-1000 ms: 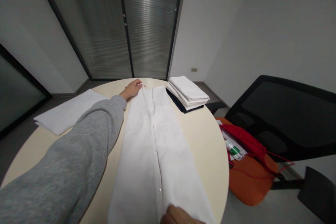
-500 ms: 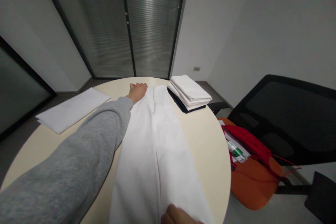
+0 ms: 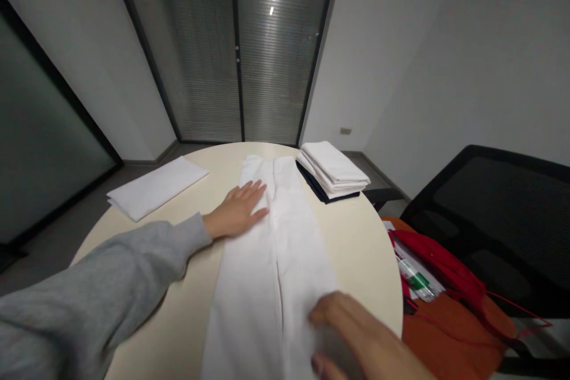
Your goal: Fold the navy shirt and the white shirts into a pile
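A long white cloth (image 3: 256, 285) lies lengthwise on the round table, its two side panels meeting along a seam-like line down the middle. My left hand (image 3: 238, 209) rests flat on its far left part, fingers spread, the grey sleeve reaching in from the left. Over the near right side of the cloth is my right hand (image 3: 356, 326), blurred by motion. Its fingers are curved and stand apart from the thumb, and I see nothing held in them. Whether it touches the cloth I cannot tell. The near end of the cloth runs out of view.
On the pale round table (image 3: 369, 249), a folded white cloth (image 3: 158, 187) lies at the far left. A stack of folded white cloths (image 3: 333, 166) sits on a dark one (image 3: 312, 181) at the far right. Right of the table, an orange-seated chair (image 3: 458, 326) holds a red bag (image 3: 440, 255) and a plastic bottle (image 3: 416, 279).
My left hand has come nearer from the cloth's far edge and now lies flat with fingers spread. My right hand has moved up and right, its fingers loosened. The view has shifted slightly.
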Action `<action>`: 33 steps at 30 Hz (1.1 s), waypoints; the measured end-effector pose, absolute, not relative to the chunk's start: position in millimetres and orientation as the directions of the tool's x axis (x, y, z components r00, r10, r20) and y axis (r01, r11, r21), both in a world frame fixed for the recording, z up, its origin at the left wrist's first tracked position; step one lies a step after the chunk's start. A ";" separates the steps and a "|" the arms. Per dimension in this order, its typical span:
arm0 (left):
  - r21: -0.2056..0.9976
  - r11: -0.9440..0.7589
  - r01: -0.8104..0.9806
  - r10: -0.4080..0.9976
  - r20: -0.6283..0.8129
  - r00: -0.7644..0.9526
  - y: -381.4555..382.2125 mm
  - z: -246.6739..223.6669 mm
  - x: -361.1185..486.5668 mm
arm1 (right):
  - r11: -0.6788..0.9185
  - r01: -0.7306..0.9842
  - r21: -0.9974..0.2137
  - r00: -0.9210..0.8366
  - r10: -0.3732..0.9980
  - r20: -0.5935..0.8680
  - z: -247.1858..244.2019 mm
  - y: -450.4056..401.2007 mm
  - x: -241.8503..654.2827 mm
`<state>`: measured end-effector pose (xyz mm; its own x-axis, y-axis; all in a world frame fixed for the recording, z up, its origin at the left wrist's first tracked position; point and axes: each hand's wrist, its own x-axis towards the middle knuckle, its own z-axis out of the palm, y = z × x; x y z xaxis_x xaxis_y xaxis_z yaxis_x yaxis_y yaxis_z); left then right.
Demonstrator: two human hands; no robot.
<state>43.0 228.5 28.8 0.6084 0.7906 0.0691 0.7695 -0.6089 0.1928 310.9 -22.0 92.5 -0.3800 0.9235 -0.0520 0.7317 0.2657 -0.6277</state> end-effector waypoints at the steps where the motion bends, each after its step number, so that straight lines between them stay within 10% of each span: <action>1: 0.191 -0.651 0.735 0.753 0.037 0.657 206.2 24.0 38.4 | 0.289 0.757 -0.586 -0.345 0.938 0.018 95.9 -2.8 316.2; 4: 0.175 -0.702 0.691 0.707 0.046 0.706 161.8 13.1 24.7 | 0.435 0.788 -0.435 -0.361 0.899 0.246 88.0 70.0 324.1; 9: 0.163 -0.670 0.724 0.734 0.002 0.679 138.9 21.4 -3.3 | 0.438 0.855 -0.276 -0.392 0.896 0.208 41.0 182.5 304.2; 33: 0.460 -0.307 0.833 0.951 0.134 0.277 359.2 -12.5 16.5 | -0.018 0.890 -0.455 0.087 0.988 0.130 6.9 330.6 254.6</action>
<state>16.5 359.2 -12.5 0.2771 0.9515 0.1340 0.8330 -0.3074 0.4600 254.6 330.6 6.9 0.0868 0.9877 0.1304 0.8904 -0.0182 -0.4549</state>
